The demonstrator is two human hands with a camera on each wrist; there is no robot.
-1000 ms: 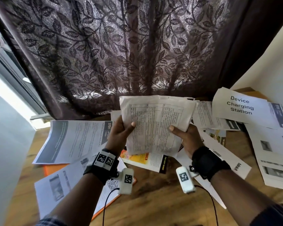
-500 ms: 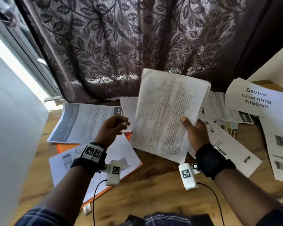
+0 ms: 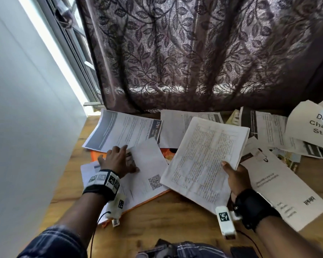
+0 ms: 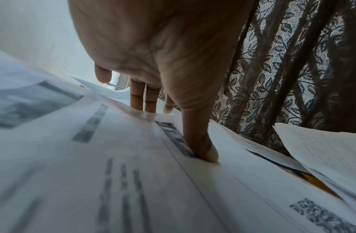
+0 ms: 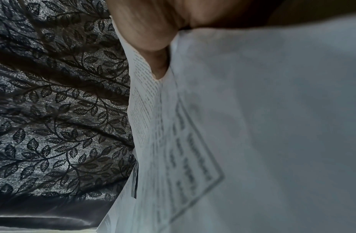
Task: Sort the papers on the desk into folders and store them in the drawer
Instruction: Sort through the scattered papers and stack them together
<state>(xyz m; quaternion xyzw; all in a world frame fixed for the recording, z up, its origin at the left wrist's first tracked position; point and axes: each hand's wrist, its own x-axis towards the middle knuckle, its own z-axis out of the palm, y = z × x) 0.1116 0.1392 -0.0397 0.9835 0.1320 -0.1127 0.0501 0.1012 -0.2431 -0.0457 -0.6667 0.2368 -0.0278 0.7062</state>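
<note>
Gathering loose papers, a person's right hand (image 3: 235, 176) pinches a printed sheaf (image 3: 205, 161) above the table (image 3: 168, 218) while the left hand (image 3: 117, 160), fingers spread, presses a sheet (image 3: 147, 164) over the orange folder (image 3: 96, 155), likely lifted next.

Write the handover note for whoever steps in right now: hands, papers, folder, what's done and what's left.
Right hand: pinches the printed stack at its right edge, thumb on top, raised above the desk.
Left hand: fingers spread, pressing on the QR-code sheet, holding nothing.
That sheet lies on the orange folder.
Loose papers cover the back and right of the wooden desk, including the Device Charging Station sign.
Done: one stack collected.
Left: nothing visibly foldered; the drawer is not in view.
</note>
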